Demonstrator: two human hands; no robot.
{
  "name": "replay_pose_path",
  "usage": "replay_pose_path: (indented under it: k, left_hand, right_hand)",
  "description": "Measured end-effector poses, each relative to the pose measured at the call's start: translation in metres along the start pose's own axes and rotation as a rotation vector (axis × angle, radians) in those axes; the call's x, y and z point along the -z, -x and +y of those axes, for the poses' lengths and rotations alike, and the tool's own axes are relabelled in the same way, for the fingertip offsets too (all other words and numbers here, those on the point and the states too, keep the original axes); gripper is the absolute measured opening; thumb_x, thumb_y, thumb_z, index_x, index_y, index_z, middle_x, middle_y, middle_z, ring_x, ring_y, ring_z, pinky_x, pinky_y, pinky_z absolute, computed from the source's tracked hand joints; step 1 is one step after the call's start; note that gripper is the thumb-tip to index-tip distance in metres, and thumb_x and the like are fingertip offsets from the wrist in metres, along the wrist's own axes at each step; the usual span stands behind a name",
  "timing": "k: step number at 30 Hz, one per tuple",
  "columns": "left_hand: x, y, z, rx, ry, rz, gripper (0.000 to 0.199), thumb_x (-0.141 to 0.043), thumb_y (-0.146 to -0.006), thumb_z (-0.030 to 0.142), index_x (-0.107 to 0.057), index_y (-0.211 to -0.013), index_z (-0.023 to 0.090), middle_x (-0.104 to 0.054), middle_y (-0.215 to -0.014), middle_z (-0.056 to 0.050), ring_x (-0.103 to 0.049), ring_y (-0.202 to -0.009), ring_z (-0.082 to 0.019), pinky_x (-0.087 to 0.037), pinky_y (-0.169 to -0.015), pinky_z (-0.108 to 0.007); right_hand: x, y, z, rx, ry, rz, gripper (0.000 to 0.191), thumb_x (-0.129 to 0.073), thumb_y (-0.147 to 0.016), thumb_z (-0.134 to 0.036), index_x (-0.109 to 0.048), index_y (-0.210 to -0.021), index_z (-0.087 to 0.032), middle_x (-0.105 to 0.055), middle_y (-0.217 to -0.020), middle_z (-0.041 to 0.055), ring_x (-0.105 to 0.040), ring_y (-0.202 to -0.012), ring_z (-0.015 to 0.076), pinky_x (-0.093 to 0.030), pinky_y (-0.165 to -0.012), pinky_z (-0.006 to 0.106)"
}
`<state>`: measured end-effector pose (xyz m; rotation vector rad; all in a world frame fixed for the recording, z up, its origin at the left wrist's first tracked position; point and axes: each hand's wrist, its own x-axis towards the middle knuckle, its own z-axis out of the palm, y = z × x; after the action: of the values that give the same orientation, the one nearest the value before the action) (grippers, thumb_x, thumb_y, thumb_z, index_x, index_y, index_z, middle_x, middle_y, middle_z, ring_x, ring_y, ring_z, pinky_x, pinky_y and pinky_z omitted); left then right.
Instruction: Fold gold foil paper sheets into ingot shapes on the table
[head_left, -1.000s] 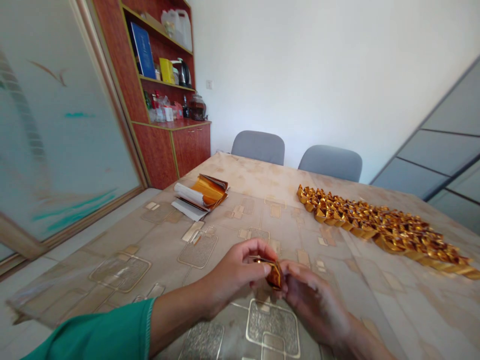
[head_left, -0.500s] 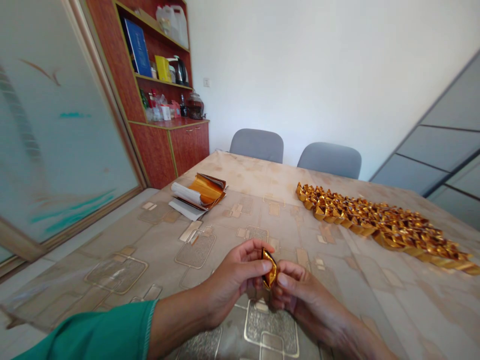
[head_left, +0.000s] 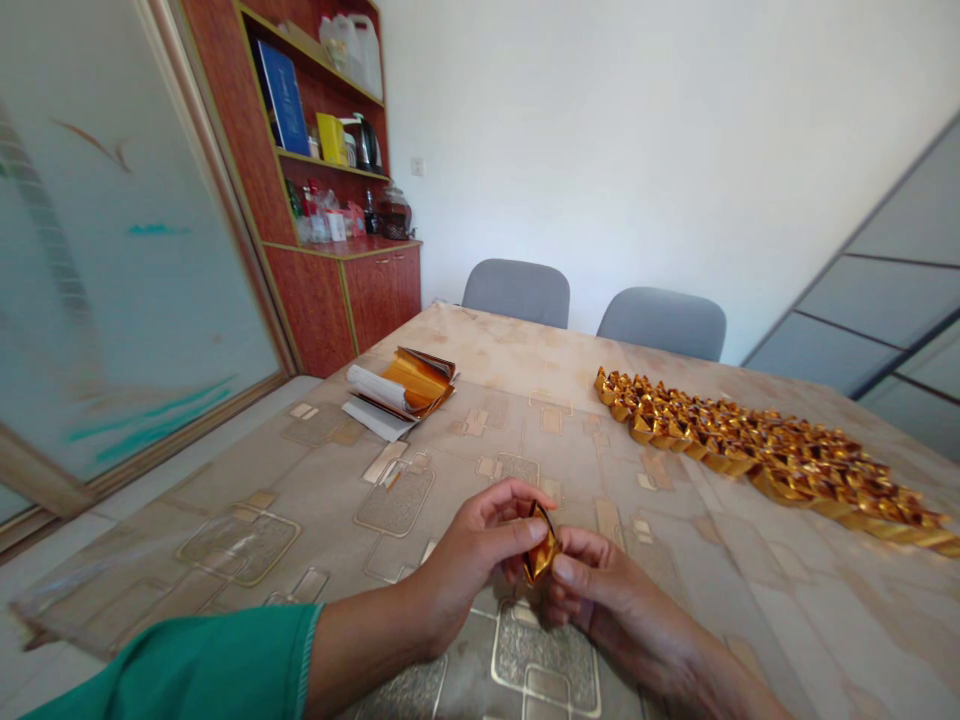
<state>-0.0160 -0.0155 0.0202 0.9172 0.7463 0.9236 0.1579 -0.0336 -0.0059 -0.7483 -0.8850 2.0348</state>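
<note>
Between my left hand (head_left: pixel 476 550) and my right hand (head_left: pixel 600 590) is a small folded piece of gold foil paper (head_left: pixel 541 545). Both hands pinch it with thumbs and fingertips, and they partly hide it. It stands tilted, with a hollow, boat-like fold showing at the top. To the right on the tablecloth lies a long heap of several folded gold foil ingots (head_left: pixel 757 455). Farther left lies a stack of gold foil sheets (head_left: pixel 416 380), with white paper (head_left: pixel 371 390) curled over and under it.
The patterned beige tablecloth (head_left: pixel 300 520) covers the table, whose left edge runs near a frosted sliding glass door (head_left: pixel 127 280). Two grey chairs (head_left: pixel 517 295) stand at the far side. A red-brown shelf cabinet (head_left: pixel 315 300) with bottles and a kettle stands at the back left.
The gold foil piece has turned from lying sideways to standing more upright between my fingers. My hands have shifted slightly, and the heap and stack have stayed in place.
</note>
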Motion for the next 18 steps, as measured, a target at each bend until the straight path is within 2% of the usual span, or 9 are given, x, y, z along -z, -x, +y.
replay_pose_path:
  k: [11,14,18]
  left_hand:
    - [0.0001,-0.0029,-0.0020,-0.050,-0.082,0.011,0.029,-0.073,-0.075,0.041,-0.067,-0.090,0.017,-0.059,-0.070,0.001,-0.050,-0.065,-0.012,-0.037,-0.062,-0.025]
    - [0.0004,-0.0023,0.0000,-0.002,-0.062,0.001,0.032,-0.072,-0.075,0.040,-0.064,-0.097,0.018,-0.060,-0.074,0.001,-0.051,-0.065,-0.012,-0.036,-0.061,-0.025]
    - [0.0021,-0.0013,0.0031,0.111,0.005,-0.045,0.039,-0.075,-0.069,0.028,-0.061,-0.103,0.018,-0.061,-0.084,0.000,-0.053,-0.066,-0.011,-0.035,-0.060,-0.024]
  right_hand:
    - [0.0002,-0.0018,0.0004,0.000,0.029,0.005,0.027,-0.086,-0.071,-0.034,-0.070,-0.080,-0.014,-0.056,-0.064,-0.0024,-0.047,-0.059,0.0085,-0.035,-0.059,0.023]
    - [0.0006,-0.0016,0.0002,0.006,0.012,0.017,0.028,-0.087,-0.070,-0.034,-0.070,-0.081,-0.014,-0.057,-0.064,-0.0024,-0.047,-0.058,0.0084,-0.036,-0.059,0.023]
    - [0.0020,-0.0015,0.0011,0.024,0.023,0.057,0.030,-0.088,-0.069,-0.035,-0.070,-0.081,-0.013,-0.062,-0.068,0.0003,-0.050,-0.060,0.0089,-0.037,-0.061,0.023]
